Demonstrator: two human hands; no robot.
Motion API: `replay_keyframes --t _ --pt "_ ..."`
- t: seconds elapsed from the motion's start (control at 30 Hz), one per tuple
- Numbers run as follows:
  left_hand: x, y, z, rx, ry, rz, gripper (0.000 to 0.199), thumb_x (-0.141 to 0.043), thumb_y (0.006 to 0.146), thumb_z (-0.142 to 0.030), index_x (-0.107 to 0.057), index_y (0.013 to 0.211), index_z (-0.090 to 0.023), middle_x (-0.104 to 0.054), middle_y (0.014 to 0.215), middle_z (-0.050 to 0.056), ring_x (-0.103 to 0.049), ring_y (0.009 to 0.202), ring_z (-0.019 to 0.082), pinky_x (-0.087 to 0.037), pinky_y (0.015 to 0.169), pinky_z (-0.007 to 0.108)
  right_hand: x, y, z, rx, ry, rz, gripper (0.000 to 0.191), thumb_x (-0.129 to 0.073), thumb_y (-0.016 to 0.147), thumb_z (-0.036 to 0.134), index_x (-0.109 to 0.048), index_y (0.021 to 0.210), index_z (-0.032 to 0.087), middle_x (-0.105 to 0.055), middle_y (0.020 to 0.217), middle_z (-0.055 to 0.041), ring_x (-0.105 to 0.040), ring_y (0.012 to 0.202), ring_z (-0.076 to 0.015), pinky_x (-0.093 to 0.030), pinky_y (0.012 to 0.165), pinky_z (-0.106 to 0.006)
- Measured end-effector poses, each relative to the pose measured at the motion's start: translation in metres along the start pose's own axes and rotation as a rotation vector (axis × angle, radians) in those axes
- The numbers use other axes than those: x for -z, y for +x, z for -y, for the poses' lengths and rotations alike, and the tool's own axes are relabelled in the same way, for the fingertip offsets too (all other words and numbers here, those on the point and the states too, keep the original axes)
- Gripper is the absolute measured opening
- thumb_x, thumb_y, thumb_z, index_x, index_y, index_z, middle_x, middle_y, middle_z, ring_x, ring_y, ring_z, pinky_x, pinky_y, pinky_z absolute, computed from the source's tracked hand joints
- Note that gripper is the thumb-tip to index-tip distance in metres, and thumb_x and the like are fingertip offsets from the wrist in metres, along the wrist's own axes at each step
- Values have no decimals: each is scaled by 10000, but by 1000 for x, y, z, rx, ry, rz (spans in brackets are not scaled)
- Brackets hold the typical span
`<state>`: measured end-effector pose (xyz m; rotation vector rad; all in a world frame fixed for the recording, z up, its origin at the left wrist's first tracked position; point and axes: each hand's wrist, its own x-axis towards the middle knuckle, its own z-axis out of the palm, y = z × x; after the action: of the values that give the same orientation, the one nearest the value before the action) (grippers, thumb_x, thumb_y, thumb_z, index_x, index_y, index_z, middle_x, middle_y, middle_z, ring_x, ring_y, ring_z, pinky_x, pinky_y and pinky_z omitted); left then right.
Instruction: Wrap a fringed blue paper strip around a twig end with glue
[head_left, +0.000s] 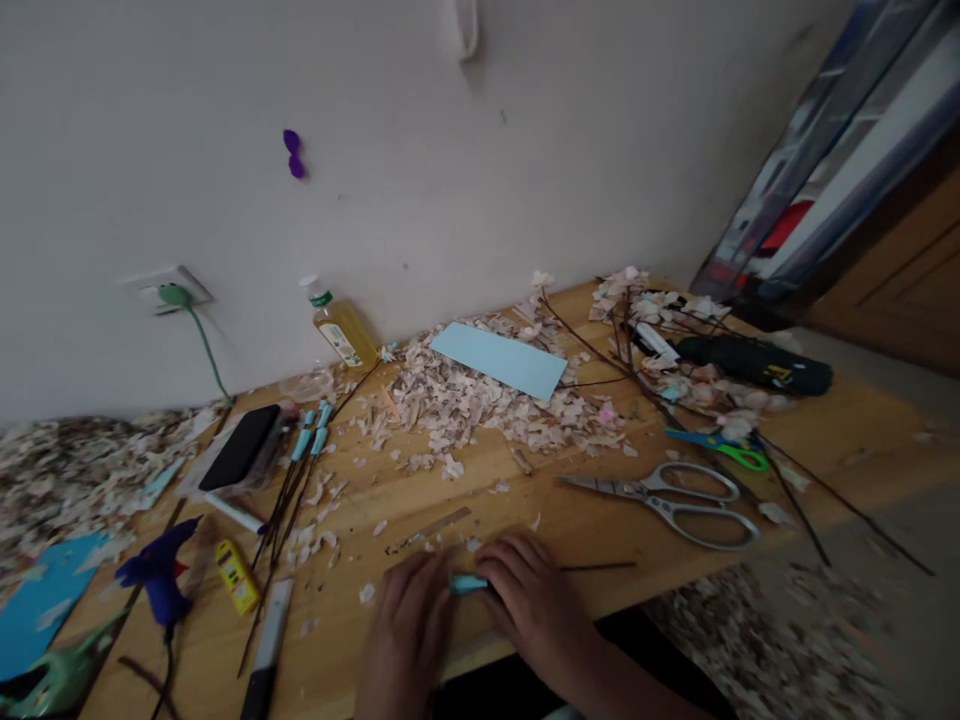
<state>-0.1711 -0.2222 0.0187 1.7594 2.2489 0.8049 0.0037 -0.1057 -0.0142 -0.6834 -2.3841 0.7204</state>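
Note:
Near the table's front edge, a thin dark twig (598, 567) has light blue paper (469, 584) around its left end. My right hand (529, 600) has its fingers closed round the twig beside the paper. At the paper's left end is my left hand (411, 615), slightly blurred, its fingers curled together; what they grip is hidden. Several twigs with blue paper tips (304, 440) lie to the left. Large metal scissors (660, 495) rest to the right of my hands.
Pale paper scraps (480, 410) are heaped under a light blue sheet (499, 360). On the left are a blue glue gun (160, 575), a yellow box (236, 577), a cutter (270, 640), a phone (241, 447) and a bottle (343, 335). Flowered branches (630, 365) and small scissors (724, 447) lie right.

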Motion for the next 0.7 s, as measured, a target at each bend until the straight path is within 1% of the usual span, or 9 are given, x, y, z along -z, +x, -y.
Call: replay_keyframes --t 0.1,0.17,0.23,0.27,0.33,0.43,0.53,0.6,0.7 --pt "-11 18 1 -156 50 39 278 -575 973 -360 -707 1211 -299 -717 1160 55 -675 1072 231 -596 928 386 0 0 0 -8 1 -4 229 -699 891 120 -635 1077 238 -696 1091 -25 -606 1067 -241 -493 998 -438" --pt "-18 20 0 -201 62 43 254 -562 979 -392 -733 1145 -304 -731 1082 55 -697 988 219 -613 868 363 0 -2 0 -7 1 -12 208 -691 896 115 -633 1054 236 -696 1081 -22 -608 1065 -241 -494 999 -436" --pt "-23 17 3 -221 85 26 269 -529 991 -415 -744 1108 -303 -734 1039 63 -708 946 217 -621 838 365 -1 -4 -2 -2 1 -21 209 -692 896 118 -632 1059 235 -697 1086 -21 -610 1075 -240 -492 1012 -436" --pt "-25 15 5 -229 103 17 278 -517 995 -421 -746 1100 -303 -734 1035 65 -713 946 219 -621 848 379 -1 -5 -2 2 -1 -29 220 -693 896 119 -633 1072 236 -697 1089 -20 -612 1076 -240 -495 1012 -434" --pt "-27 11 11 -247 146 7 270 -522 993 -423 -742 1103 -311 -734 1058 63 -718 975 227 -610 901 423 -3 -6 -4 3 -5 -55 241 -703 892 127 -641 1092 246 -699 1085 -14 -618 1062 -237 -514 985 -418" --pt "-31 8 20 -286 195 -22 238 -568 973 -410 -734 1117 -319 -736 1072 53 -721 994 234 -588 958 466 -5 -5 -6 22 -5 -81 210 -720 884 149 -659 1055 256 -705 1038 -2 -627 1007 -232 -544 909 -386" --pt "-34 7 24 -315 190 -37 260 -610 947 -433 -727 1141 -306 -738 1065 58 -718 984 231 -586 956 434 -5 -3 -7 66 4 -96 152 -696 906 177 -663 1037 246 -710 1011 -7 -626 1005 -232 -545 906 -375" --pt "-38 6 24 -294 163 -47 260 -590 959 -429 -727 1140 -302 -734 1058 62 -710 979 223 -579 952 406 -4 -3 -8 91 8 -110 133 -674 925 201 -662 1050 243 -713 1010 -11 -624 1006 -229 -544 900 -364" --pt "-44 5 22 -241 118 -109 254 -529 991 -414 -748 1039 -294 -727 1005 63 -694 939 217 -563 942 402 -6 -3 -10 123 -2 -130 110 -667 927 218 -660 1035 237 -713 992 -11 -620 983 -221 -538 877 -346"
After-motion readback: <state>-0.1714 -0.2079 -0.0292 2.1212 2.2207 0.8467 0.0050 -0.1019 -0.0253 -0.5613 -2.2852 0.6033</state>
